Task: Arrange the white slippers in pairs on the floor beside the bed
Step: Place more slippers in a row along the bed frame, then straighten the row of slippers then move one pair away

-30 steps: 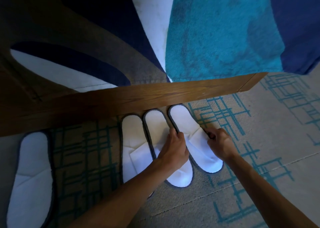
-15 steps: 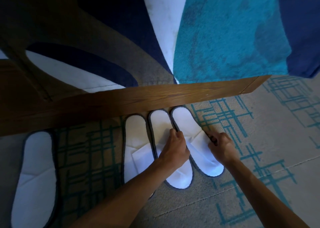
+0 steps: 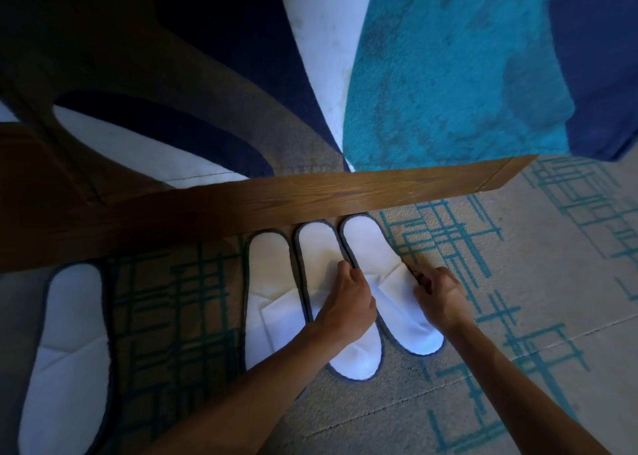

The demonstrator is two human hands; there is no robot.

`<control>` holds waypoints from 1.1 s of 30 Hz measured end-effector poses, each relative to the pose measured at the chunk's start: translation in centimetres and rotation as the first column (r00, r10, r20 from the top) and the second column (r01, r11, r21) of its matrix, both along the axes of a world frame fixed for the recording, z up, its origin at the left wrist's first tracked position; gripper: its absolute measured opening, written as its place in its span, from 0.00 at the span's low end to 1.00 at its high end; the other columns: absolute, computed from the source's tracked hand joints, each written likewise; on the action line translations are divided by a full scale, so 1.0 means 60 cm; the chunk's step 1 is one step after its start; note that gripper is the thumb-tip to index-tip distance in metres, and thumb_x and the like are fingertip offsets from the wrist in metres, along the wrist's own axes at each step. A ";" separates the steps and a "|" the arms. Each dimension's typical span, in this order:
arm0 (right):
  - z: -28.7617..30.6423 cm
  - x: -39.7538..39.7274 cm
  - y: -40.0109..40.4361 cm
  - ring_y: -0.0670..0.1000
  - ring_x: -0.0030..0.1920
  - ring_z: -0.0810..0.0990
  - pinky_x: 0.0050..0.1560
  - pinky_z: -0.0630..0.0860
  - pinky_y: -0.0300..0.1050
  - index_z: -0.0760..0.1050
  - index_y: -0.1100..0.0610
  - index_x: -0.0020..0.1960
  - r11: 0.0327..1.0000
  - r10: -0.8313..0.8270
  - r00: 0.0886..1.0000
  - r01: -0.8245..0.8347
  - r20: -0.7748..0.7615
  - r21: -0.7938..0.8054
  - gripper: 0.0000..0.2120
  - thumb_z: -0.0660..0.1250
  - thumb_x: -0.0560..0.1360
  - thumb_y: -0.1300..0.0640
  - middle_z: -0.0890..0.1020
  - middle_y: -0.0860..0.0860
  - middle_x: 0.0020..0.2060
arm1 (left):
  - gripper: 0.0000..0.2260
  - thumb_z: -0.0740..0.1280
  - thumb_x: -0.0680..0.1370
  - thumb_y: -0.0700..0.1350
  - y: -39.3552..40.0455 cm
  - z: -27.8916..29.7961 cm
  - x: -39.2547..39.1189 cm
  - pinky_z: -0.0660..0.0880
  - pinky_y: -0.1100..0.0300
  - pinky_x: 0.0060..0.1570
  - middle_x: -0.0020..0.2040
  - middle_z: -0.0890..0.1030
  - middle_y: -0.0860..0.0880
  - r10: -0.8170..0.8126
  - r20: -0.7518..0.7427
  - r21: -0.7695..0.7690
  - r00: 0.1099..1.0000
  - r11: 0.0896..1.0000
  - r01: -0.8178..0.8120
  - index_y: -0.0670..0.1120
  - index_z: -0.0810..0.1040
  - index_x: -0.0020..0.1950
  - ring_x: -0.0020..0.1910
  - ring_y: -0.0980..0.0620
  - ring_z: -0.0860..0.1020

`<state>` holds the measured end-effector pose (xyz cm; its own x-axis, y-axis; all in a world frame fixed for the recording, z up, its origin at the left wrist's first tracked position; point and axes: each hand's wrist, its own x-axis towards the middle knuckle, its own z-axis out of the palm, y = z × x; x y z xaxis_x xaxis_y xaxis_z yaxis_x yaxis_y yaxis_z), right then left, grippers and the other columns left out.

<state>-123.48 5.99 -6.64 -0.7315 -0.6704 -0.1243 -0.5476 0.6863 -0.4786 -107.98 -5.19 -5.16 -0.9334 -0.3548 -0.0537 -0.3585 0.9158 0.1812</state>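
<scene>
Three white slippers with dark edging lie side by side on the carpet, heels against the wooden bed rail (image 3: 276, 199). My left hand (image 3: 345, 299) grips the left edge of the rightmost slipper (image 3: 371, 247), resting over the middle slipper (image 3: 316, 247). My right hand (image 3: 436, 297) pinches that rightmost slipper's right edge. The third slipper (image 3: 269, 282) lies just left of them. Another white slipper (image 3: 69, 344) lies apart at the far left, in shadow.
The bed above the rail carries a teal blanket (image 3: 448, 75), a dark blue cover (image 3: 600, 57) and white sheet (image 3: 324, 40). Beige carpet with a teal line pattern (image 3: 518, 282) stretches to the right and toward me.
Both hands stay on the rightmost slipper, which has barely shifted. The view has moved slightly.
</scene>
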 end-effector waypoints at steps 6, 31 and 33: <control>0.006 0.006 -0.007 0.60 0.48 0.75 0.50 0.73 0.46 0.73 0.53 0.63 1.000 0.004 1.000 -0.004 -0.006 0.011 0.22 0.62 0.71 0.65 0.74 0.57 0.45 | 0.07 0.67 0.74 0.46 0.000 0.013 0.002 0.74 0.58 0.48 0.37 0.75 0.47 0.014 0.000 0.020 1.000 1.000 -0.014 0.43 0.78 0.42 0.42 0.50 0.71; 0.177 0.116 -0.122 0.58 0.59 0.77 0.58 0.74 0.49 0.74 0.53 0.56 0.927 0.089 0.996 -0.090 0.019 0.363 0.15 0.64 0.70 0.51 0.78 0.58 0.59 | 0.08 0.61 0.76 0.40 -0.169 0.136 0.281 0.66 0.59 0.36 0.44 0.77 0.46 0.394 0.054 0.349 0.918 0.854 -0.387 0.45 0.71 0.37 0.45 0.48 0.76; 0.180 0.185 -0.141 0.57 0.58 0.77 0.57 0.75 0.50 0.74 0.53 0.55 0.941 0.131 0.991 -0.121 -0.012 0.317 0.15 0.64 0.70 0.51 0.79 0.56 0.57 | 0.07 0.61 0.77 0.41 -0.186 0.135 0.359 0.65 0.59 0.35 0.39 0.73 0.49 0.429 0.051 0.319 0.902 0.849 -0.422 0.45 0.70 0.39 0.43 0.48 0.76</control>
